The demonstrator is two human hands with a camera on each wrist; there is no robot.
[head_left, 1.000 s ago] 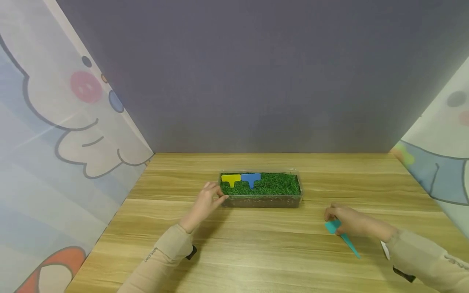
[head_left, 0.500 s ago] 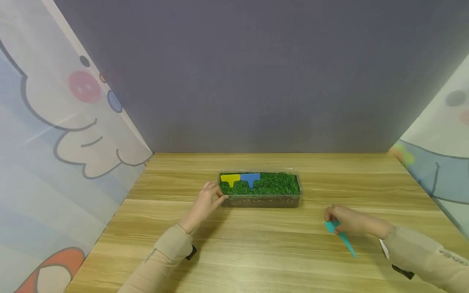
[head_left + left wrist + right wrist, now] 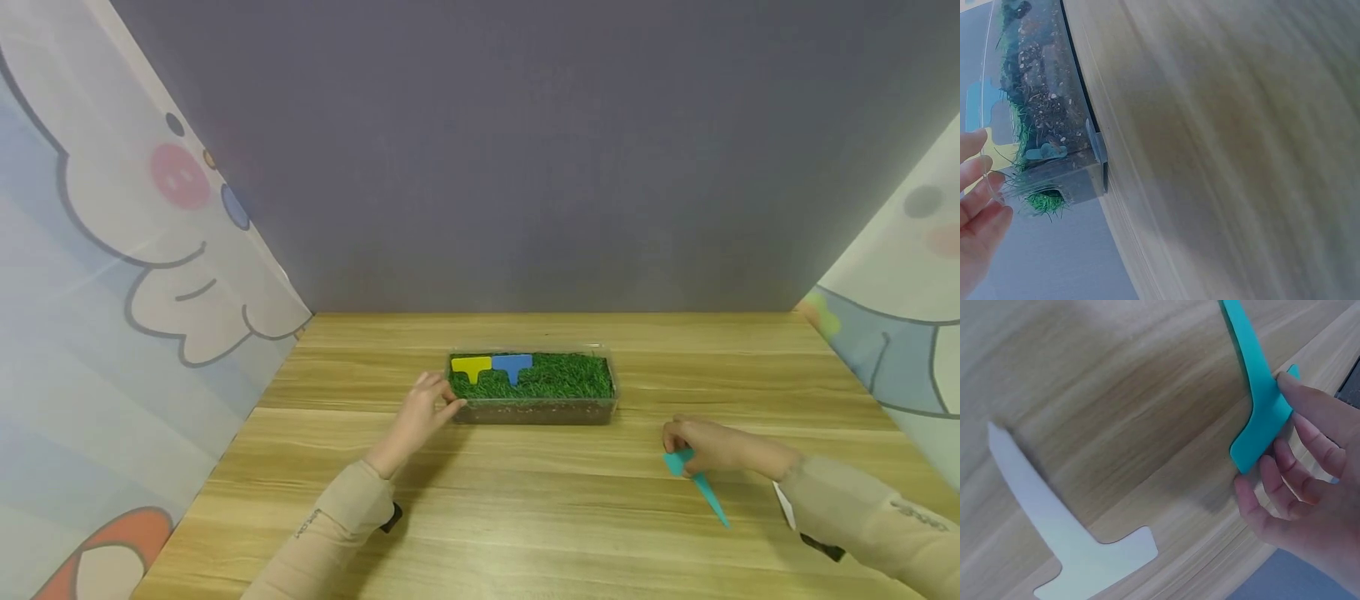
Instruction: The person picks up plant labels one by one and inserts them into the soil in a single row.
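Observation:
A clear plastic tray (image 3: 609, 400) of soil and green grass (image 3: 562, 377) sits mid-table, with a yellow tag (image 3: 471, 366) and a blue tag (image 3: 513, 365) stuck in its left part. My left hand (image 3: 429, 407) holds the tray's left end, fingers (image 3: 975, 187) against the clear wall (image 3: 1060, 178). My right hand (image 3: 701, 445) is to the tray's right and pinches the head of a teal T-shaped tag (image 3: 701, 483), seen close in the right wrist view (image 3: 1259, 400), its pointed end trailing toward me just above the wood.
A white T-shaped tag (image 3: 1066, 540) lies flat on the wooden table (image 3: 525, 517) under my right forearm, its edge showing in the head view (image 3: 783, 504). A grey back wall and cartoon-printed side panels (image 3: 112, 292) enclose the table.
My right hand with the teal tag has shifted slightly left and farther from me. The left hand stays on the tray's end.

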